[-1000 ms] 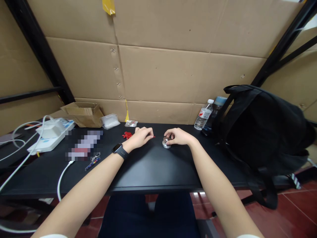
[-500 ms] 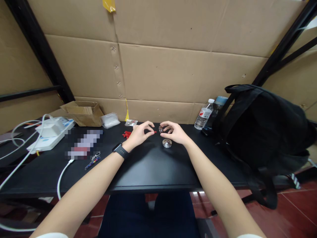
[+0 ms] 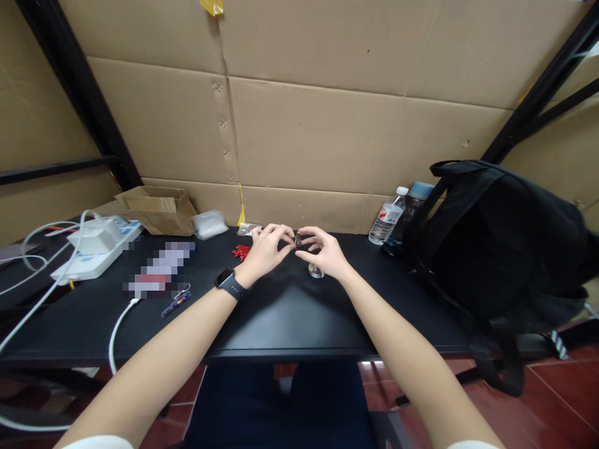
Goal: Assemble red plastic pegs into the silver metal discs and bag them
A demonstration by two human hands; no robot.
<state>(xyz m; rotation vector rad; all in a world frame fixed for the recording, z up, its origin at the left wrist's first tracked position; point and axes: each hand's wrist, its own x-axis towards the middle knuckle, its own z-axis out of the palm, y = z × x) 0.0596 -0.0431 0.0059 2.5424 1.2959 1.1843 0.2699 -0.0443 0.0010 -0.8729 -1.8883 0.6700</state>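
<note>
My right hand point(image 3: 327, 254) pinches a dark round disc point(image 3: 298, 241) with a shiny rim by its edges, holding it upright above the table. Close on its left, the fingertips of my left hand point(image 3: 266, 251) are pinched together at the disc's face; the small red piece they held a moment ago is hardly visible now. Below my right hand, a round silver metal part point(image 3: 316, 272) stands on the black table, partly covered by the fingers. Several thin red pieces point(image 3: 240, 252) lie in a pile just left of my left hand.
A clear plastic packet point(image 3: 249, 229), a whitish bag point(image 3: 209, 224) and an open cardboard box point(image 3: 161, 209) stand at the back left. Further left are a power strip point(image 3: 93, 265) with cables and a keychain point(image 3: 176, 304). A water bottle point(image 3: 387, 216) and black backpack point(image 3: 496, 249) occupy the right.
My hands have come together: the right hand moved left with the disc, until it meets the fingertips of my left hand. The silver part is now more covered by my right hand.
</note>
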